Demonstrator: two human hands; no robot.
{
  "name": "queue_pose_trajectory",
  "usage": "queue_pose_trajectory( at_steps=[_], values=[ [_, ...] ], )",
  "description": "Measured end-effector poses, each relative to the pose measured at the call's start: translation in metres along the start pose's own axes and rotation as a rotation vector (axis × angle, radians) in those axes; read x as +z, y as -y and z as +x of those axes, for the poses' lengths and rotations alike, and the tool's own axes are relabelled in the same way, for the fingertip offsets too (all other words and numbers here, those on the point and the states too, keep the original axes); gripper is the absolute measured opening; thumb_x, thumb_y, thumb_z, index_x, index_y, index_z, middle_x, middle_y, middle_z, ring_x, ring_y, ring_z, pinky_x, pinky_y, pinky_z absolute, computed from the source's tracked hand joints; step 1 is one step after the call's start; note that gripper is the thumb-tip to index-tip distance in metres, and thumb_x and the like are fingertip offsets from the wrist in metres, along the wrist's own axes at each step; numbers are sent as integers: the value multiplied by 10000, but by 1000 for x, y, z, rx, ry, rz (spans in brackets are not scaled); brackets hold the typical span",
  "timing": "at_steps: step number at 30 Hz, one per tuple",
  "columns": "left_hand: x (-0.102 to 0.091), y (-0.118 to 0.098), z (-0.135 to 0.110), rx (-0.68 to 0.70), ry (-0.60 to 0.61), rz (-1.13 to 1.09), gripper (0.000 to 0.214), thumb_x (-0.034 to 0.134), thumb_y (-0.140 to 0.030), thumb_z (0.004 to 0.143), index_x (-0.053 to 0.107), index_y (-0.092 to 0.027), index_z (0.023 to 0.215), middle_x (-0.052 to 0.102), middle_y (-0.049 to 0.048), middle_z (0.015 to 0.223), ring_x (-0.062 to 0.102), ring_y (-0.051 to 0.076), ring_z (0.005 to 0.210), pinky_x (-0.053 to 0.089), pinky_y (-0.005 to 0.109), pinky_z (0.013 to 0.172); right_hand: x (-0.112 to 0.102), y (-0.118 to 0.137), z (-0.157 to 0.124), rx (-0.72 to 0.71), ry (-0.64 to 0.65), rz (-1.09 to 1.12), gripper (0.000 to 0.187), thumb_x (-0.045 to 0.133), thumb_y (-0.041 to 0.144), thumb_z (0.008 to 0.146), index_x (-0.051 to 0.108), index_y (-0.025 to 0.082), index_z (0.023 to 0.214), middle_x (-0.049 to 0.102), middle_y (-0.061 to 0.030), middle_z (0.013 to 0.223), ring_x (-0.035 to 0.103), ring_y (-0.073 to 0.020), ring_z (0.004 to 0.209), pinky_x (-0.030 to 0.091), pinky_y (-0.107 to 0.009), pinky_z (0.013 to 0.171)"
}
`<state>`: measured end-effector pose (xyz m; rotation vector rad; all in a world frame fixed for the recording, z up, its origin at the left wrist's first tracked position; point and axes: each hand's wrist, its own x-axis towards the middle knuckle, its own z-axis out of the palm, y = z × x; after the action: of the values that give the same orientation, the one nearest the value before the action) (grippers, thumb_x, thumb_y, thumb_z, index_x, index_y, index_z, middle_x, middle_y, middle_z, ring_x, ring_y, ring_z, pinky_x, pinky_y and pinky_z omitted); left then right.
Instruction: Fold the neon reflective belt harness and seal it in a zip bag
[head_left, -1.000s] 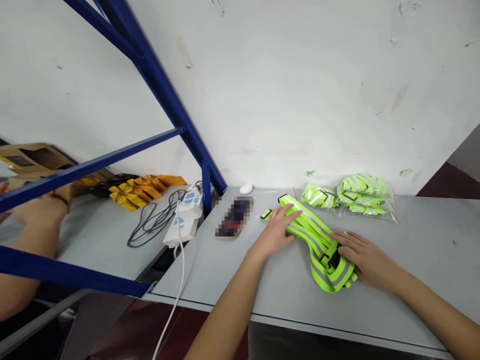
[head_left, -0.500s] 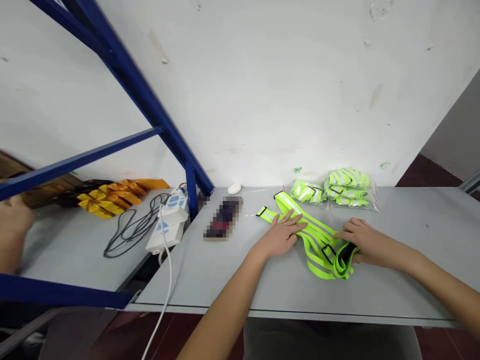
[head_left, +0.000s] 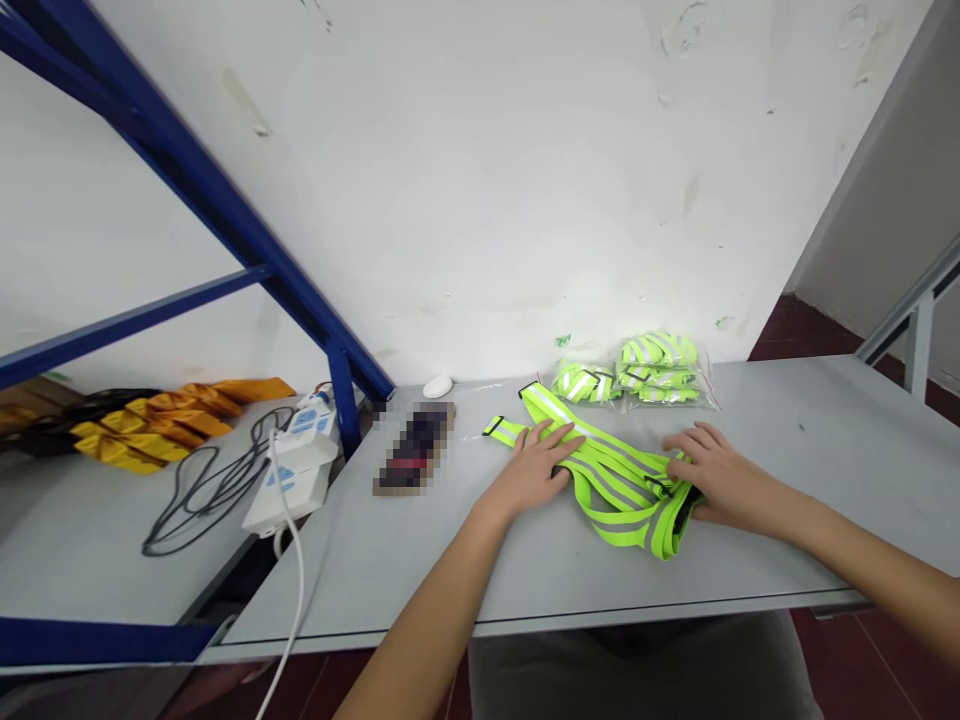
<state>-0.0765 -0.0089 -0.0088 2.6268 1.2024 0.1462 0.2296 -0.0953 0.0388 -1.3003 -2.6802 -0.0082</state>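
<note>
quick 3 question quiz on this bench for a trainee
1. True or false: the left hand rests on the neon-yellow reflective strap vest with grey stripes.
2. Which hand is nearer the vest's black plastic buckle?
3. What do the clear plastic bags behind the vest hold?
A) white cables
B) folded neon-yellow reflective straps
C) orange fabric

Key: 1 true; 2 the right hand; 3 B

A fluorescent yellow-green reflective safety vest (head_left: 611, 490) with grey reflective stripes and black buckles lay flat, its straps loosely bunched, on the grey tabletop (head_left: 390, 570)
</note>
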Motion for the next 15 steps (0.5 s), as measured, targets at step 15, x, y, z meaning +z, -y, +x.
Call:
queue_pose_trajectory(
  at_steps=[15],
  values=[
    [-6, -12, 5, 32, -215, 144, 671, 555, -58, 701, 530, -328, 1315, 360, 42, 1509, 277, 340, 1366, 83, 623, 1123, 40, -24, -39, -311, -464, -81, 270, 446, 89, 925, 592, 189, 1128, 678, -124, 1106, 566, -218, 1149, 463, -455, 969]
  ],
)
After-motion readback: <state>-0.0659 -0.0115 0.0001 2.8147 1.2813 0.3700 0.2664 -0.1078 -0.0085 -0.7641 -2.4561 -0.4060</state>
